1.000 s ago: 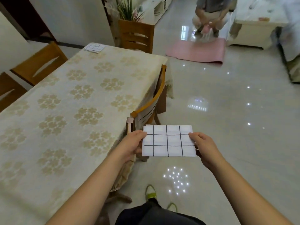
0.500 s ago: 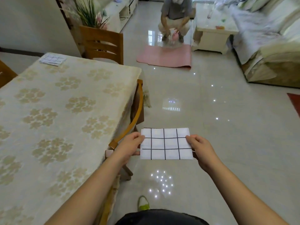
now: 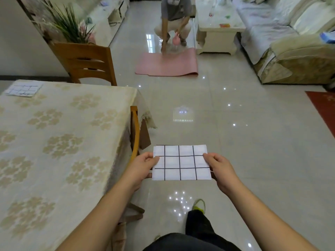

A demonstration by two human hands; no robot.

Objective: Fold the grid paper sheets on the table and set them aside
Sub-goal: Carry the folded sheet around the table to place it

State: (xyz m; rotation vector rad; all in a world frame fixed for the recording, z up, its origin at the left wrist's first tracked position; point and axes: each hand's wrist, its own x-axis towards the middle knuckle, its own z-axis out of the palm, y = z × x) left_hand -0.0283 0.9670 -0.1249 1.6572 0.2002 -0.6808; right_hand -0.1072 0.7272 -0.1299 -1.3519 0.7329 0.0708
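- The grid paper (image 3: 181, 163) is held flat in the air between both hands, over the shiny tile floor (image 3: 253, 142) and just right of the table's near right edge.
- The left hand (image 3: 143, 166) pinches the paper's left edge, thumb on top at the upper left squares and fingers underneath.
- The right hand (image 3: 220, 169) pinches the right edge the same way, thumb lying on top near the upper right corner and fingers curled below.
- The paper is white with dark hand-ruled lines: three running near to far and two running left to right, which makes a grid of squares. It looks like a folded sheet, wider than it is deep, with no writing on it that can be read.
- Just left of the left hand, the curved wooden back of a chair (image 3: 135, 134) is tucked against the table (image 3: 59, 142), which wears a cream cloth with pale flower clusters.
- At the table's far left corner lies a small stack of grid sheets (image 3: 23, 90).
- Beyond the table stands another wooden chair (image 3: 87, 62).
- Far off, a person (image 3: 174, 24) squats at a pink mat (image 3: 166, 65), beside a pale low table (image 3: 217, 28) and a sofa (image 3: 290, 42).
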